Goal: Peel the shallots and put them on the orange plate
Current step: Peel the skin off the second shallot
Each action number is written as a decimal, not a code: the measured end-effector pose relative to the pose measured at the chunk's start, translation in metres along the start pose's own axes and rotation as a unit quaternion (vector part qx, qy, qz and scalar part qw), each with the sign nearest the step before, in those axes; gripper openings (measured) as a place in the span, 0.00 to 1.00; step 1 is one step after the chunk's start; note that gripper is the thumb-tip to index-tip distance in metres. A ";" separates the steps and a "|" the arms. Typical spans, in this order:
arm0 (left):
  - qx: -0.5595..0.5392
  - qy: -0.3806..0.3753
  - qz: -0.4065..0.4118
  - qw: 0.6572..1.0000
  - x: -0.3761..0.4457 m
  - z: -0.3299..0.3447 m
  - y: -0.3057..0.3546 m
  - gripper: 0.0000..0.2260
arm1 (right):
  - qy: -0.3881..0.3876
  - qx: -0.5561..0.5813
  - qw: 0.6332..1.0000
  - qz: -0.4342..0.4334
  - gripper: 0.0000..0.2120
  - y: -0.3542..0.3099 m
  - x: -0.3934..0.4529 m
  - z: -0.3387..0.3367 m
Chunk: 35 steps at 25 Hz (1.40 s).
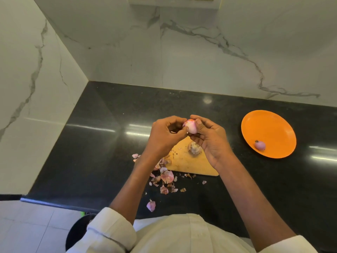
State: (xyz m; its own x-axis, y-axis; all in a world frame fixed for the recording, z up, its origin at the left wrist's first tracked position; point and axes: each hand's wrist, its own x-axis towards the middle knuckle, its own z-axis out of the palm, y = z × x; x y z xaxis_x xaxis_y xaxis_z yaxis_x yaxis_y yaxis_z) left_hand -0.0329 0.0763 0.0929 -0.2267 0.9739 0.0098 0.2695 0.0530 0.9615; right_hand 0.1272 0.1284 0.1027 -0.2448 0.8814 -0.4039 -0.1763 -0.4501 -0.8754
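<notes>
shallot in hand: a pale pink shallot (pixel 191 126) held up above the wooden board (pixel 191 161), between both hands, looks mostly bare already

left hand: left hand (pixel 165 136) has fingers curled in, pinching at the shallot's left side, seems to be picking at a bit of skin

right hand: right hand (pixel 209 138) wraps fingers and thumb round the right side of it, doing the holding

what could go wrong: honestly the grip is the weak spot. A peeled shallot is slick, so if the left hand tugs hard at a stubborn strip it could pop out and roll off the black surface (pixel 91 152) toward the edge. Also easy to tear off good flesh along with the skin

plate: orange plate (pixel 268 133) sits well off to the right, with one peeled shallot (pixel 260 145) near its front rim, so it's a reach across

still waiting: another shallot (pixel 194 148) with skin on, resting on the board just under the hands

mess: loose skins (pixel 166 177) scattered at the board's left corner and nearer the person
</notes>
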 end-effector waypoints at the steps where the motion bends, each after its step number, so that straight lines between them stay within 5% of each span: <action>1: 0.028 0.009 0.006 1.000 0.002 0.002 0.003 0.10 | -0.003 -0.003 1.000 -0.001 0.10 0.000 0.001 0.001; 7: 0.104 0.043 0.011 0.994 0.017 0.023 0.012 0.07 | 0.018 -0.005 1.000 -0.009 0.10 -0.005 0.007 0.000; 17: 0.081 0.083 -0.016 0.993 0.007 0.016 0.011 0.07 | 0.013 -0.004 1.000 -0.013 0.10 -0.003 0.000 0.011; 22: 0.026 0.089 -0.027 0.995 -0.001 0.007 0.013 0.05 | 0.007 0.030 1.000 -0.003 0.10 -0.003 -0.011 0.012; 26: -0.121 0.039 -0.056 0.990 -0.011 -0.001 0.015 0.08 | 0.008 0.071 0.997 0.011 0.11 -0.008 -0.020 0.008; 35: -0.140 0.083 -0.044 0.986 -0.036 0.005 0.013 0.06 | -0.019 0.115 0.992 0.056 0.14 -0.002 -0.038 0.004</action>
State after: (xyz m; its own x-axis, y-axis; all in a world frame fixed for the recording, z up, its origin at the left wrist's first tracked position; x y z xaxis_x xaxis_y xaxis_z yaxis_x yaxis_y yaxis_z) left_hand -0.0165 0.0429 0.1031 -0.3944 0.9174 -0.0536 -0.0220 0.0488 0.9986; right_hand 0.1326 0.0956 0.1212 -0.3096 0.8201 -0.4813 -0.3577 -0.5694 -0.7401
